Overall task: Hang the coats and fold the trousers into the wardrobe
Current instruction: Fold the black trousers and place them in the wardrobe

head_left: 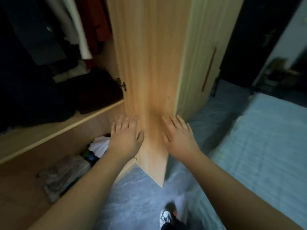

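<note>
wardrobe point(49, 130) open; both hands, left point(127, 136) and right point(178, 136), flat on door point(149, 63).

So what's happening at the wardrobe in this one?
A person stands at the open wardrobe with both hands empty and spread. The left hand and right hand reach toward the wooden wardrobe door, on either side of it; contact is unclear. Inside, clothes hang above dark folded garments on a shelf, with more clothing in the lower compartment. A bed lies to the right.
</note>
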